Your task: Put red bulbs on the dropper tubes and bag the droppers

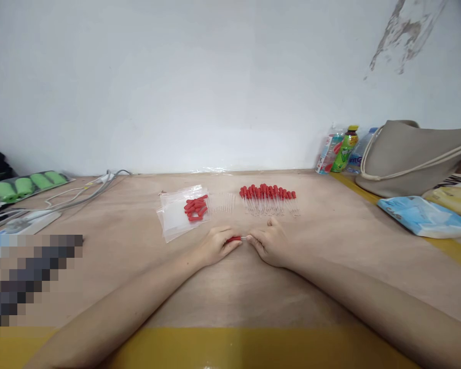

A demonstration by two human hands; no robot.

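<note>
Just above the table in front of me, my left hand (218,246) is closed around a red handle (234,239). My right hand (269,243) pinches the thin pale shaft (243,238) that joins this handle, its far end hidden by the fingers. Beyond my left hand, several loose red handles (195,209) lie on clear plastic bags (172,218). A row of thin shafts (223,203) rests beside them. Farther back, beyond my right hand, lie several red-handled tools with thin shafts (267,192), handles toward the wall.
Green rolls in a pack (25,187), cables (80,192) and a power strip (30,223) are at the left. Drink bottles (346,148), a grey bag (415,154) and a blue-white packet (426,216) stand at the right. A white wall (223,87) bounds the table (215,297).
</note>
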